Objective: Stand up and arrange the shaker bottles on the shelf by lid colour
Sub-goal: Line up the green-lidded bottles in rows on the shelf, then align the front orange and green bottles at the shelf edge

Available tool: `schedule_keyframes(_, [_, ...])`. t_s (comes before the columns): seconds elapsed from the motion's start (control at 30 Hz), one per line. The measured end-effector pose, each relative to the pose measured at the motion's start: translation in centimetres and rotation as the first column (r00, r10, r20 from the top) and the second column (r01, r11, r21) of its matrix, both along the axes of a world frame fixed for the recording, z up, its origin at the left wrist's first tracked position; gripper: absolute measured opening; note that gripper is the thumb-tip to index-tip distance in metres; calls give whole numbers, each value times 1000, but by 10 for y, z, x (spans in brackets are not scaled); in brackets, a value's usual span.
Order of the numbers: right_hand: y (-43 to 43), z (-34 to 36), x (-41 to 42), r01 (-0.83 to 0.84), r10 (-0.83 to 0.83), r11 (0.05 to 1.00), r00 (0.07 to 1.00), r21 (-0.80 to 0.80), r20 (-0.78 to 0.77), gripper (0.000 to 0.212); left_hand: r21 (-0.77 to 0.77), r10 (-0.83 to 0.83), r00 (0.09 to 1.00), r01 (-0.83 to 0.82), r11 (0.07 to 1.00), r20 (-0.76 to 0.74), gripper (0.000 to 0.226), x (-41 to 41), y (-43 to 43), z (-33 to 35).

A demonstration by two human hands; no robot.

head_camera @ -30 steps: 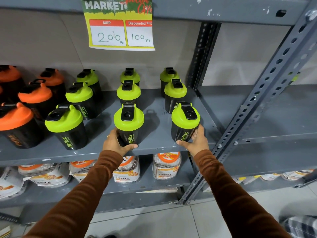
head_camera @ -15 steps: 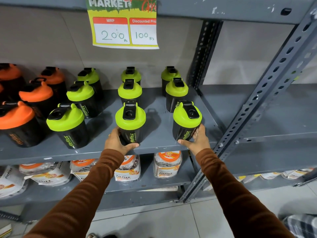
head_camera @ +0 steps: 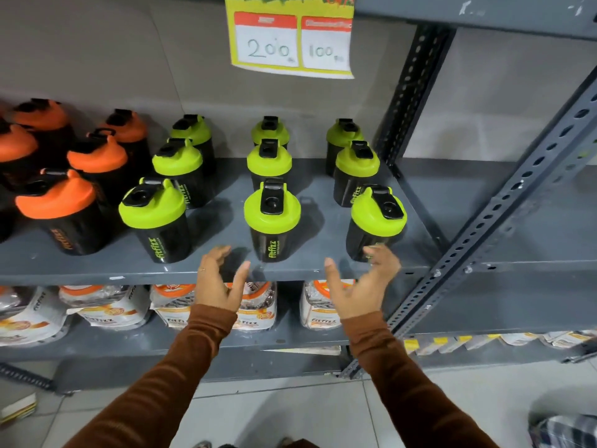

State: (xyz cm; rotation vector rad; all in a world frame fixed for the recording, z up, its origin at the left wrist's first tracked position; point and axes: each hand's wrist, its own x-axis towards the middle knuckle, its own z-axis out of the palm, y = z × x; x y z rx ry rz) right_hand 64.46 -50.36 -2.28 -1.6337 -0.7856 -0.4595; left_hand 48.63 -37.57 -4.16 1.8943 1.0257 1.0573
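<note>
Black shaker bottles stand upright on the grey metal shelf. Green-lidded ones form three columns, with a front middle bottle, a front right bottle and a front left bottle. Orange-lidded bottles fill the left side. My left hand hovers open just in front of the shelf edge, below and left of the middle bottle, touching nothing. Below the front right bottle, my right hand is also open, its fingertips close to the bottle's base.
A price sign hangs from the shelf above. Perforated steel uprights rise at the right. The lower shelf holds white and orange pouches. Tiled floor lies below, with checked cloth at the bottom right.
Both hands have let go of the two front green-lidded bottles and pulled back from the shelf with fingers spread. The view has shifted, so the shelf sits further right.
</note>
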Motion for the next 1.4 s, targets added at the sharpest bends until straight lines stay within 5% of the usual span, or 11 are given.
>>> schedule_keyframes(0.13, [40, 18, -67, -343, 348, 937, 902, -66, 257, 28, 109, 211, 975, -218, 970, 66, 40, -34, 18, -8])
schedule_keyframes(0.27, [92, 23, -128, -550, 553, 829, 833, -100, 12, 27, 140, 379, 914, -398, 907, 145, 36, -79, 52, -4])
schedule_keyframes(0.43, [155, 14, -167, -479, 405, 871, 826, -110, -392, 79, 186, 467, 871, -489, 852, 152, 68, -144, 112, 7])
schedule_keyframes(0.57, [185, 13, -186, -465, 315, 874, 764, -141, -563, 102, 8, 376, 926, -377, 926, 39, 101, -170, 167, 15])
schedule_keyframes(0.67, [196, 11, -196, -402, 228, 899, 771, -176, -594, 104, -86, 243, 970, -241, 967, 11, 113, -177, 194, 19])
schedule_keyframes(0.83, [205, 6, -205, -289, 118, 935, 800, -204, -589, 93, -149, 50, 999, -52, 987, -21, 98, -182, 207, 21])
schedule_keyframes(1.4, [196, 8, -217, -272, 69, 936, 767, -226, -638, 90, -280, -84, 994, 62, 958, -67, 85, -217, 190, 28])
